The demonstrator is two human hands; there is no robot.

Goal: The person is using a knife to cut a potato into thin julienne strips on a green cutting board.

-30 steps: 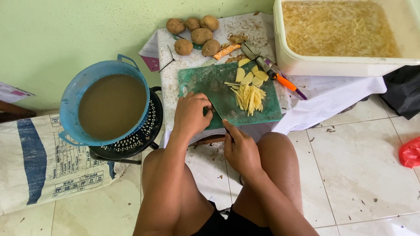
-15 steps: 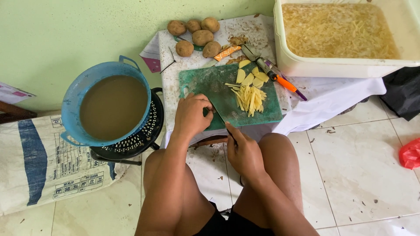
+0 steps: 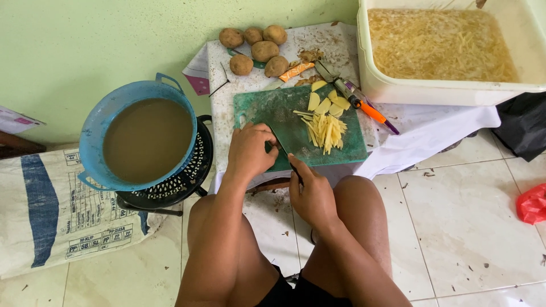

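While the left hand [image 3: 250, 152] curls over something hidden on the green board [image 3: 256, 108], right hand [image 3: 311, 196] clamps a knife [image 3: 283, 152]. Cut strips [image 3: 327, 129] just beyond; 5 whole potatoes [image 3: 253, 46] farther off, uncut.

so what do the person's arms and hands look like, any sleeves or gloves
Both arms are bare up to the edge of the picture: no sleeves show. The left hand and right hand wear no gloves, and no rings, watch or bands are visible. The only clothing in view is dark shorts at the lap.
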